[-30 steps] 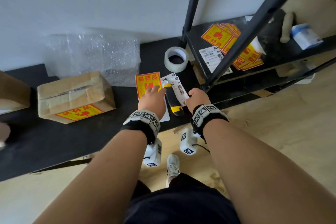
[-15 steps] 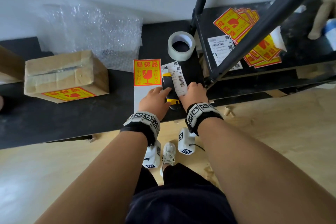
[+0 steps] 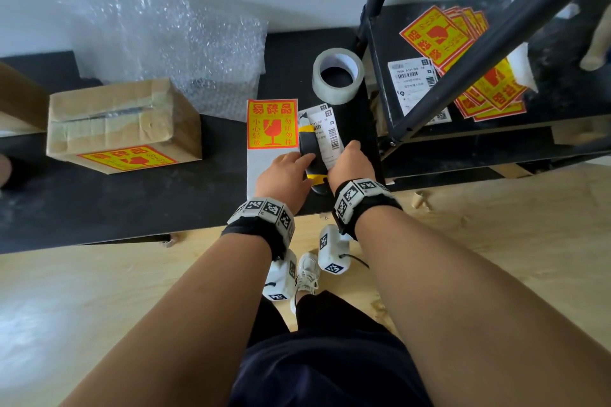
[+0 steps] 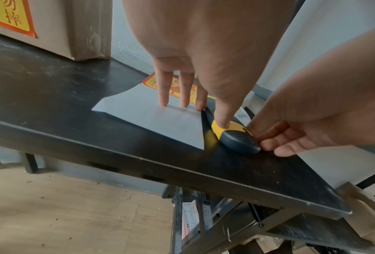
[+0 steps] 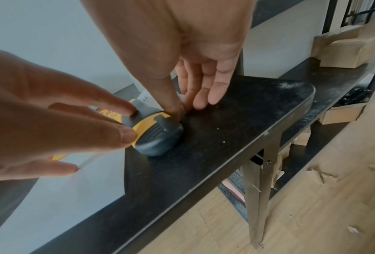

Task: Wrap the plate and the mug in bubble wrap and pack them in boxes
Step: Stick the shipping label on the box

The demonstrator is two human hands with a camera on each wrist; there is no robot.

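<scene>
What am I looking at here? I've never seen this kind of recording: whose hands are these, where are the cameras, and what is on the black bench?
No machine: a person works with bare hands, wearing a head camera and one on each wrist. The big picture looks down from the head; the other two look along each hand.

On the black bench lie a taped cardboard box with a fragile sticker, bubble wrap, a tape roll, a loose fragile sticker sheet and a barcode label.

The left hand rests straight fingers on the sheet, its thumb on a black-and-yellow utility knife. The right hand touches the knife's other side; neither plainly grips it.
</scene>
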